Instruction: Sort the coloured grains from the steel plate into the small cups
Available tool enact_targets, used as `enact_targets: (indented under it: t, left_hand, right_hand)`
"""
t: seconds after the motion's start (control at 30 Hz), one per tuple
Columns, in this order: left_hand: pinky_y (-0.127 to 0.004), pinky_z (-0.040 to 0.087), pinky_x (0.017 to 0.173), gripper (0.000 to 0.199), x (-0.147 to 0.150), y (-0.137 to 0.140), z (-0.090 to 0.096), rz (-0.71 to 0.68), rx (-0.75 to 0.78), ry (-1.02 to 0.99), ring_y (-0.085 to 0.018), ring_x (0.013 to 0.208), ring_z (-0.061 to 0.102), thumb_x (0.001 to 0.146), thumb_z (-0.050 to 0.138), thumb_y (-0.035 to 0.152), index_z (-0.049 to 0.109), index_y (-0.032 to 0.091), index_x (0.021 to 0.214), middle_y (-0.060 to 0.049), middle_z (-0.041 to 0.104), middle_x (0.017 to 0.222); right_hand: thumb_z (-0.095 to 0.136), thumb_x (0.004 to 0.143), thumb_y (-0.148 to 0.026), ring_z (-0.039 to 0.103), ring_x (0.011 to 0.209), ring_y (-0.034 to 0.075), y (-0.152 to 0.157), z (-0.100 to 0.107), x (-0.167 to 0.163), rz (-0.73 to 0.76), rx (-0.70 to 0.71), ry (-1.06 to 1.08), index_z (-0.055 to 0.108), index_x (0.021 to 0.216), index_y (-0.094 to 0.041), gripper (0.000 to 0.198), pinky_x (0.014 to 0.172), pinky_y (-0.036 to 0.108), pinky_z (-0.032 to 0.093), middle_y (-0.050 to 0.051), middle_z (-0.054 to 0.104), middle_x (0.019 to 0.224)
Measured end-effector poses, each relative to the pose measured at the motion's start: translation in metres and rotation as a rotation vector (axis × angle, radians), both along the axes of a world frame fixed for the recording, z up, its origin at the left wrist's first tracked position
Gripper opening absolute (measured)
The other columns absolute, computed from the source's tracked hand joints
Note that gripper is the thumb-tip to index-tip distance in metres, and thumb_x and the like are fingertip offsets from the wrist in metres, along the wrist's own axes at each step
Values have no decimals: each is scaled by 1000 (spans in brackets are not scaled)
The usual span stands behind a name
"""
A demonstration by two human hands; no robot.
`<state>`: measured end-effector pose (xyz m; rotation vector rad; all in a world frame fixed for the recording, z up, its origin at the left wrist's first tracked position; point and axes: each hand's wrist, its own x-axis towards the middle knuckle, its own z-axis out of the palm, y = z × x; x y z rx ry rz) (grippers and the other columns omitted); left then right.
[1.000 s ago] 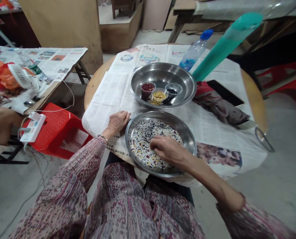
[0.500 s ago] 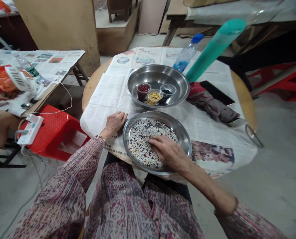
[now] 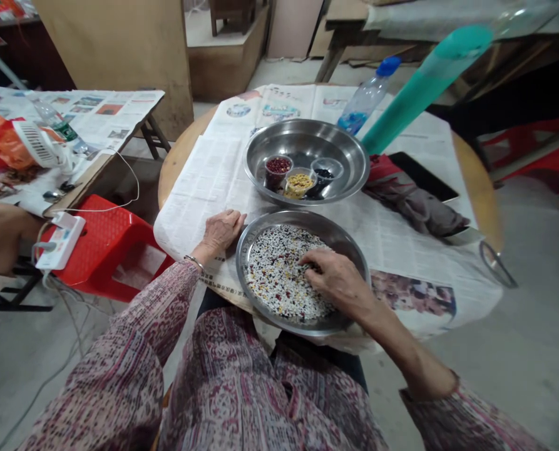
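Observation:
A steel pan (image 3: pixel 354 254) full of mixed white, black, red and yellow beans (image 3: pixel 279 275) sits at the near edge of a round table covered in newspaper (image 3: pixel 213 181). My right hand (image 3: pixel 338 279) lies in the pan with fingertips pinched among the beans. My left hand (image 3: pixel 220 228) rests curled on the newspaper against the pan's left rim. Behind it a second steel bowl (image 3: pixel 307 134) holds three small cups: red beans (image 3: pixel 279 166), yellow beans (image 3: pixel 300 181) and black beans (image 3: pixel 325 172).
A water bottle (image 3: pixel 366 97), a teal tube (image 3: pixel 420 84), a dark phone (image 3: pixel 424 178) and a folded cloth (image 3: pixel 415 203) lie at the right. Scissors (image 3: pixel 495 263) hang off the table's right edge. A red stool (image 3: pixel 105 241) and another person's arm (image 3: pixel 0 235) are at left.
My right hand has slid from the pan's middle toward its right side, dragging through the beans. My left hand has stayed at the rim.

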<state>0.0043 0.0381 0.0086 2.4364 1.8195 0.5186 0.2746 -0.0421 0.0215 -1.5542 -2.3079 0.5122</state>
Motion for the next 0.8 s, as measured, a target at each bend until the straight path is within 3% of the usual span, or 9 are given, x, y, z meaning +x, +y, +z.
enact_targets:
  t: [0.2,0.3,0.37,0.47,0.63,0.73,0.8]
  left_hand:
    - [-28,41,71,34,1,1,1,9,14,64,-17,80,64,106,43,35,64,19,85,-7,71,88]
    - [-28,41,71,34,1,1,1,6,11,77,-17,80,64,106,43,34,64,19,86,-7,71,88]
    - [-28,41,71,34,1,1,1,3,9,74,-17,80,65,106,43,34,65,18,86,-7,72,89]
    - [-28,42,71,34,1,1,0,-1,13,53,-17,80,65,106,43,34,65,18,85,-6,71,88]
    - [-28,42,72,34,1,0,0,3,-14,10,-17,80,64,106,44,35,63,18,83,-6,70,87]
    - [-28,42,72,33,1,1,-1,6,-30,1,-17,80,64,105,45,35,63,18,83,-6,70,87]
    - [-28,42,73,34,1,1,-2,4,-24,-12,-16,80,64,106,45,35,64,18,84,-6,70,87]
  right_hand:
    - [51,86,-8,63,88,18,-26,17,-46,250,-19,141,68,93,-20,21,82,32,50,6,69,95]
    - [53,89,-8,60,84,16,-38,21,-62,419,-26,38,68,91,-21,19,73,27,47,6,66,93]
    - [54,89,-8,57,81,16,-40,20,-62,452,-5,-58,67,85,-21,18,67,26,45,6,64,91]
    - [54,87,-6,58,84,19,-31,13,-48,365,75,-168,67,83,-20,19,67,28,46,7,65,91]
    - [54,86,-10,59,107,26,-4,6,-19,113,228,-114,70,102,-22,26,87,38,52,10,67,111]
    - [64,85,-27,58,112,30,9,6,-14,17,194,-56,68,119,-22,35,94,45,51,12,64,123]
    - [67,83,-31,59,108,30,14,6,-16,25,112,-29,69,119,-21,38,94,45,50,12,65,120]
